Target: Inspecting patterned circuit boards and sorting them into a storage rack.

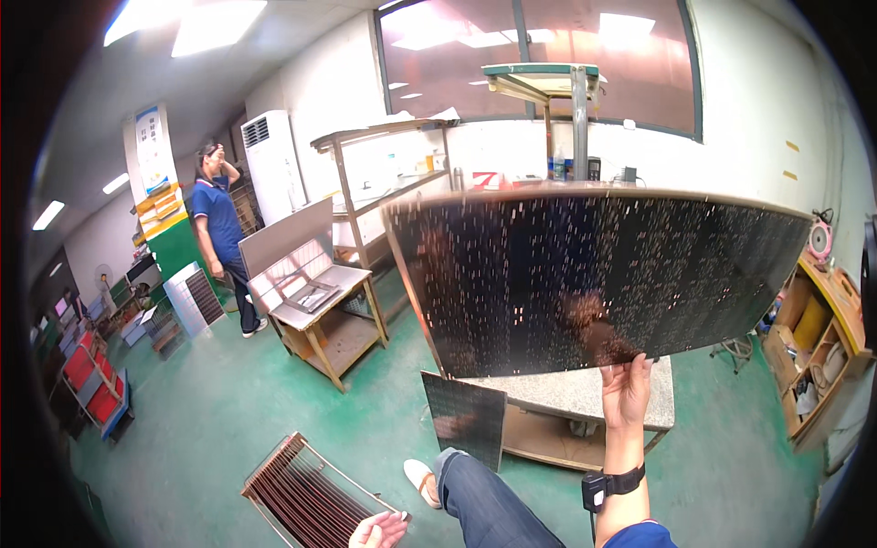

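Observation:
My right hand [627, 388] pinches the lower edge of a large dark panel [585, 283], held up tilted before me. Its glossy black face carries many small pale and copper-coloured marks, and its edge is light. What supports the panel's far side cannot be seen. My left hand [377, 531] is low down at the bottom edge, partly cut off, its fingers stretched out and nothing visible in them. Its fingertips overlap the near corner of a slatted rack [315, 498] on the floor; whether they touch is unclear.
Beneath the panel stands a speckled-top bench [653, 393]. A smaller black panel [466, 416] leans against it near my foot. Left of it is a small wooden-legged table [343, 283] bearing a grey frame. A person in blue [215, 219] stands beyond. Wooden shelving [813, 342] stands right.

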`<move>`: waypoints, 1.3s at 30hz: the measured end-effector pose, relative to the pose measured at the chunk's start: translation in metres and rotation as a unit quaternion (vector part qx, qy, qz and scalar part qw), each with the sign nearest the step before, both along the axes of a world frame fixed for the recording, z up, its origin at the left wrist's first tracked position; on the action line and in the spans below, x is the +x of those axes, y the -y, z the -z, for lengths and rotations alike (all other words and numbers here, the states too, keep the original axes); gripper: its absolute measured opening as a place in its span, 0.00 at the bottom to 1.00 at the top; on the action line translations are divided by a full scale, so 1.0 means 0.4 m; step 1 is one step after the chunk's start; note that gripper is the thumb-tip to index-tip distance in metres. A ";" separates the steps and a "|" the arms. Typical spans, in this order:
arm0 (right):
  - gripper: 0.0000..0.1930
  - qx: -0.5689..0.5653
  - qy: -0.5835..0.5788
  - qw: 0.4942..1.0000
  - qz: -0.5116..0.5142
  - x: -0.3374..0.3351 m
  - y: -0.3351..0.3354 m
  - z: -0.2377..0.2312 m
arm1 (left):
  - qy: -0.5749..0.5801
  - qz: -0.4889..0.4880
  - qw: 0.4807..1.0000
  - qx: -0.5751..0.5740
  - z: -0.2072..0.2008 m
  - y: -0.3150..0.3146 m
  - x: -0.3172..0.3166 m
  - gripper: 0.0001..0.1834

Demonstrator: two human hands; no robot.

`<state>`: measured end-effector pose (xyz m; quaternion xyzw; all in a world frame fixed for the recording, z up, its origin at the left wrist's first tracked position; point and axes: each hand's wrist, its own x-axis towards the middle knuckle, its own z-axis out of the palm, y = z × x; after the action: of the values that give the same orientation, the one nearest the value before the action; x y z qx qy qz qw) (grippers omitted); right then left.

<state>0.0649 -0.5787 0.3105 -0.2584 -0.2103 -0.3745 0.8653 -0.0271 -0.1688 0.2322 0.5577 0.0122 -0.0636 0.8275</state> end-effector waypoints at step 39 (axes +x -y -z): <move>0.13 -0.030 -0.116 0.990 -0.071 0.047 -0.078 0.175 | 0.017 0.004 1.000 -0.024 0.037 -0.027 0.004 0.20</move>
<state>0.0838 -0.5474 0.2406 -0.3106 -0.1372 -0.2731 0.9001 -0.0255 -0.1579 0.2173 0.5390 -0.0054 -0.0573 0.8403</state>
